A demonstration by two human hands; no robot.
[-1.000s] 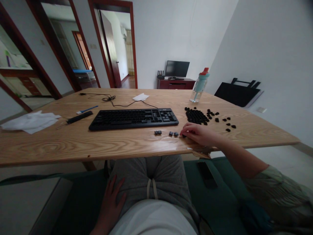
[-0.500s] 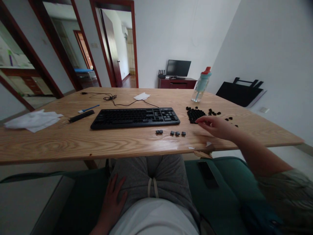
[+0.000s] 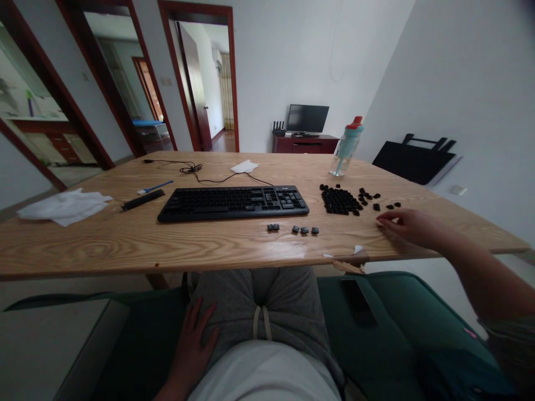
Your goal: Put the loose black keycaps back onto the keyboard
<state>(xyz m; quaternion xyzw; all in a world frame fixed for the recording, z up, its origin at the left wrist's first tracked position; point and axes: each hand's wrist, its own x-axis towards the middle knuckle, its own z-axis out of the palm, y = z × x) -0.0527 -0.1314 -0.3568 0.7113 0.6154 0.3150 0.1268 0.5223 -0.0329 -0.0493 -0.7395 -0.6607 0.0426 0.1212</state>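
Observation:
My right hand (image 3: 405, 227) is low over the right part of the table, thumb and index finger pinched together. Whether a small piece is between the fingertips I cannot make out. Just beyond it lie scattered black keycaps (image 3: 377, 207). To its left, black keycaps are set close together in a block (image 3: 340, 201). My left hand (image 3: 195, 348) rests on my thigh with its fingers spread, holding nothing. A black keyboard (image 3: 234, 203) lies across the middle of the table, and several dark keycaps (image 3: 304, 230) sit in a loose row in front of it.
A clear bottle (image 3: 345, 147) with a red and teal lid stands behind the keycaps. Left of the keyboard are a blue-handled brush (image 3: 155, 187), a dark bar (image 3: 143, 199) and white tissue (image 3: 64, 206). The table's front edge has damaged edging (image 3: 349, 267). A phone (image 3: 358, 302) lies on the green seat.
My right hand has moved right, from the near edge of the keycap block to the bare wood beside it. My left hand stays on my thigh. The view has shifted slightly.

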